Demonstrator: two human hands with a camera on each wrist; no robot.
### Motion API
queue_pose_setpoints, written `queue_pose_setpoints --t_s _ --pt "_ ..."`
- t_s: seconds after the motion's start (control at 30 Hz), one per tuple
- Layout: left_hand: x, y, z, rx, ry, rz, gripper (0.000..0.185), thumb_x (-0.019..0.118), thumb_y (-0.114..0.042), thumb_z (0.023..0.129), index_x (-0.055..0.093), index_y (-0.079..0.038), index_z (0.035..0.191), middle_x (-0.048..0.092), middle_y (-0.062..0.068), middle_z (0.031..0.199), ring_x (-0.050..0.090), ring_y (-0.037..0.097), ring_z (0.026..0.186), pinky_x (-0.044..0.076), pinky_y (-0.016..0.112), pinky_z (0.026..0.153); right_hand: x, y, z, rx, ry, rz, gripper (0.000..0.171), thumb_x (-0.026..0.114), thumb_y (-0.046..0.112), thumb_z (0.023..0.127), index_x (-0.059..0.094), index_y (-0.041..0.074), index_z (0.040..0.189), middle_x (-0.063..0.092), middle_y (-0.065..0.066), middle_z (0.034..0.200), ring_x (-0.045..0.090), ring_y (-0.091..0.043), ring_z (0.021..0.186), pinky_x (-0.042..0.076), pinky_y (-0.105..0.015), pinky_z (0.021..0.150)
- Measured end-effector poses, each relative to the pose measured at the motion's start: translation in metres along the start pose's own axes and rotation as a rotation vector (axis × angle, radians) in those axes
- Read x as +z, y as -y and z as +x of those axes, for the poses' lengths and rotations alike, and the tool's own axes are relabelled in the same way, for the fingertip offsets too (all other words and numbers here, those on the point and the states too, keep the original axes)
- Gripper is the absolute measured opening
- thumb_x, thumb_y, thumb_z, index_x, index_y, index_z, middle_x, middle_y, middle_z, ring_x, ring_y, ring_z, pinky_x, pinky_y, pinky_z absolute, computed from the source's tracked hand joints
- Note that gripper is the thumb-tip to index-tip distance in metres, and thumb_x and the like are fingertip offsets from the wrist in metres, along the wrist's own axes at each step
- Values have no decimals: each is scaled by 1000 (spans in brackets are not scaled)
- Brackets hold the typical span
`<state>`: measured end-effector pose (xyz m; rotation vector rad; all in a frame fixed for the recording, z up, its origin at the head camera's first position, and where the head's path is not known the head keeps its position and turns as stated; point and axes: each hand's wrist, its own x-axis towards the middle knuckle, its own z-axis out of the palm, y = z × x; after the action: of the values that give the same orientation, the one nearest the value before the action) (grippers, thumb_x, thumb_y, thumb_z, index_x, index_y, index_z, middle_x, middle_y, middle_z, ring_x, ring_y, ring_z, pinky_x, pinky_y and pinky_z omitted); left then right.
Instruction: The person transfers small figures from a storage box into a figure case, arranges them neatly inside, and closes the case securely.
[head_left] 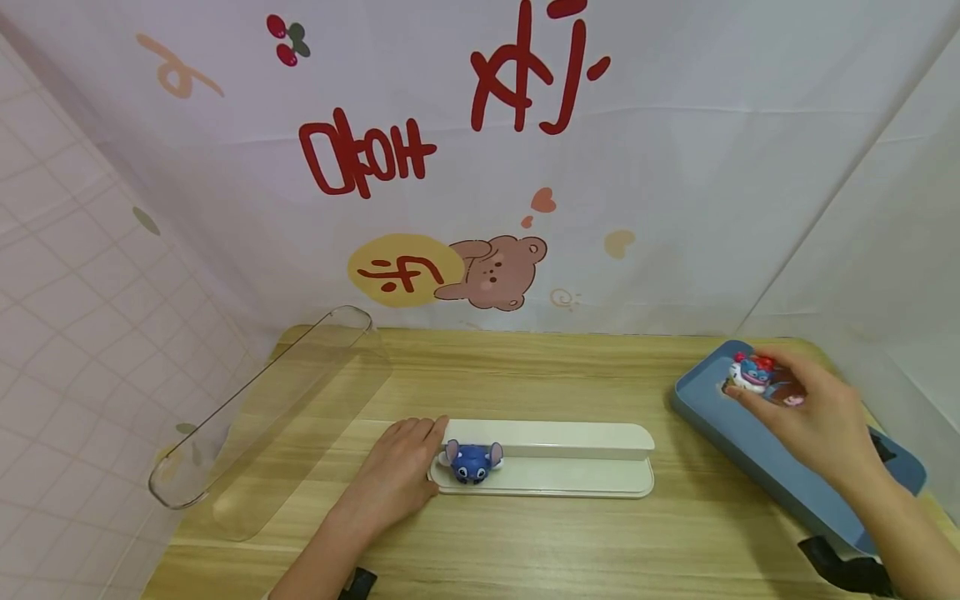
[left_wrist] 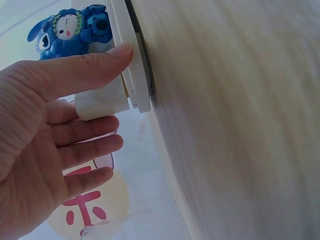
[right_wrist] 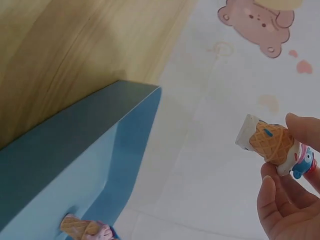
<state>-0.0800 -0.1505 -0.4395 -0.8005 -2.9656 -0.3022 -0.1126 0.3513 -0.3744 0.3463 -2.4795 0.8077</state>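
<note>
A white stepped stand (head_left: pixel 570 467) lies across the wooden table. A small blue figure (head_left: pixel 471 461) with big ears sits on its left end. My left hand (head_left: pixel 397 475) rests with straight fingers against that end; in the left wrist view the thumb (left_wrist: pixel 85 67) presses the stand's edge (left_wrist: pixel 131 75) beside the blue figure (left_wrist: pixel 70 30). My right hand (head_left: pixel 806 417) is over the blue tray (head_left: pixel 757 467) and pinches a little figure with a waffle-cone base (right_wrist: pixel 272 145), seen in the head view as a white, blue and red toy (head_left: pixel 752 373).
A clear plastic cover (head_left: pixel 262 417) lies tilted at the table's left. Another cone figure (right_wrist: pixel 85 227) lies inside the blue tray (right_wrist: pixel 65 165). Printed cloth walls close in the back and sides.
</note>
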Motion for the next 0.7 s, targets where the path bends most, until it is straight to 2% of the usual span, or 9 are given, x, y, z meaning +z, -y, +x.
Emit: queue_pose_setpoints --t_s 0.2,0.3,0.43,0.47,0.53,0.6,0.67,0.7 --pt "1 0 1 -2 3 8 89 97 -12 69 55 5 145 66 15 125 61 32 120 46 51 111 6 17 -2 -120 -64 21 72 95 -10 56 71 -4 123 59 29 103 55 14 80 43 -1 72" --pt "0 -1 1 -2 0 9 89 97 -12 68 56 6 145 66 15 125 61 32 120 46 51 111 8 25 -4 -120 -62 17 72 96 -7 58 71 -3 125 57 32 108 54 15 83 43 -1 71" --pt "0 0 1 6 -7 18 88 97 -12 68 56 6 144 66 15 124 61 32 119 47 50 110 10 34 -6 -148 -54 12 66 97 2 64 71 -1 125 58 29 111 53 16 87 44 -3 71" --pt "1 0 0 8 -9 21 88 97 -11 68 56 6 144 66 15 124 61 32 119 47 50 110 11 36 -6 -165 -55 11 62 97 11 71 71 -1 125 58 27 111 53 16 88 44 -3 72" --pt "1 0 0 11 -11 25 88 97 -12 68 56 6 144 66 15 125 61 32 120 47 50 110 13 39 -7 -188 -60 15 59 96 22 76 71 -1 125 59 24 110 53 15 89 44 -4 74" --pt "1 0 0 12 -13 28 88 97 -11 68 56 6 144 65 16 127 60 32 121 47 50 110 16 41 -8 -204 -65 29 63 88 43 85 71 -1 125 61 22 110 54 13 89 44 -4 76" --pt "2 0 0 13 -14 27 88 97 -11 68 56 6 144 64 16 130 60 32 123 47 50 110 20 44 -9 -218 -72 47 70 78 57 88 71 -2 125 64 17 109 55 11 89 44 -5 78" --pt "2 0 0 13 -15 27 89 97 -11 68 56 6 144 64 17 131 59 33 123 47 50 110 21 46 -9 -225 -72 55 70 78 57 89 72 -2 125 65 14 109 55 11 88 44 -5 78"
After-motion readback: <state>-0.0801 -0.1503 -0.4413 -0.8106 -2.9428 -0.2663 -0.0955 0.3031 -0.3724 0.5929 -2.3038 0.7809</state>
